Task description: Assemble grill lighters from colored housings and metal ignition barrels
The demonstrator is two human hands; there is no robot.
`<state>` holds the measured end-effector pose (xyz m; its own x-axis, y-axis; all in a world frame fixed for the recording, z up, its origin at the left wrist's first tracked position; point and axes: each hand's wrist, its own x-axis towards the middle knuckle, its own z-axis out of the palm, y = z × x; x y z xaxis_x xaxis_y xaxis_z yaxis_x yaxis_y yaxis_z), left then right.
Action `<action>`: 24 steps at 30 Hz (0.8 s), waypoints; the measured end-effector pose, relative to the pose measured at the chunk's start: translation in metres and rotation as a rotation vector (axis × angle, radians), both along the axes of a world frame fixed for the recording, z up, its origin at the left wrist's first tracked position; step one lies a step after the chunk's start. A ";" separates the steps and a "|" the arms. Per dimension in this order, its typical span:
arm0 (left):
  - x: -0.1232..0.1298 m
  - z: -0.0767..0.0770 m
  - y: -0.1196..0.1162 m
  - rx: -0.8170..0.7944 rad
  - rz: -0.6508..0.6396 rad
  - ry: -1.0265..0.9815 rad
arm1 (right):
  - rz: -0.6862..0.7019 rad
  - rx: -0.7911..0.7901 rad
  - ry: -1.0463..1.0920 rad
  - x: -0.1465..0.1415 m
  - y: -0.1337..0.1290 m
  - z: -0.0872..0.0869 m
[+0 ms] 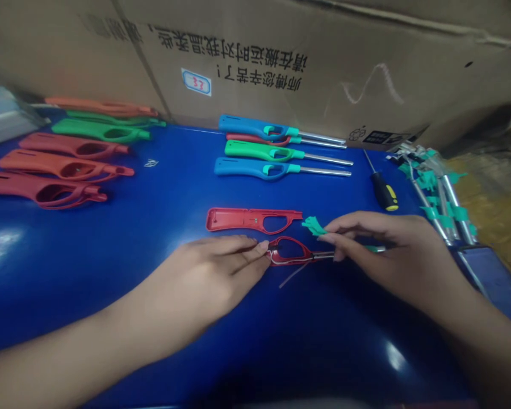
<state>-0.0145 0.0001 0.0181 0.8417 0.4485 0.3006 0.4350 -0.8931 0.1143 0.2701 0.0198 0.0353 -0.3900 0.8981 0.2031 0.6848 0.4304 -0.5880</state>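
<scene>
My left hand [221,272] has its fingers closed on the rear of a red lighter half [296,250], with a white wire and a metal tube [323,255] in it. A thin clear strip [293,275] sticks out below this half. My right hand [392,250] pinches a small green trigger piece [314,226] between thumb and finger, just above the tube; its other fingers are near the tube. Just behind lies the matching red half shell [238,219], hollow side up, touched by neither hand.
Several assembled lighters [255,168] lie behind the hands. Red, orange and green shells [38,187] are at the left. A screwdriver [383,190], tubes with green parts [451,199] and a phone [494,278] are at the right. A cardboard box [247,34] stands behind.
</scene>
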 end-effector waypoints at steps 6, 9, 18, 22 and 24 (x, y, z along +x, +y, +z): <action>0.007 0.005 -0.005 0.134 0.059 0.008 | 0.169 -0.014 0.002 -0.010 -0.004 -0.003; 0.005 0.004 -0.005 0.072 0.041 -0.013 | 0.198 -0.015 0.018 -0.011 -0.003 -0.007; -0.002 -0.010 -0.005 -0.214 0.078 -0.133 | 0.231 -0.034 0.037 -0.016 -0.004 -0.017; 0.000 -0.013 -0.005 -0.304 0.114 -0.184 | 0.262 -0.004 0.046 -0.017 -0.005 -0.020; 0.002 -0.013 -0.005 -0.341 0.134 -0.203 | 0.277 0.001 0.053 -0.016 -0.006 -0.022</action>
<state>-0.0127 -0.0050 0.0046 0.7081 0.6526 0.2696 0.4832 -0.7263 0.4890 0.2537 0.0139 0.0135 -0.6094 0.7586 0.2304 0.5093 0.5973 -0.6196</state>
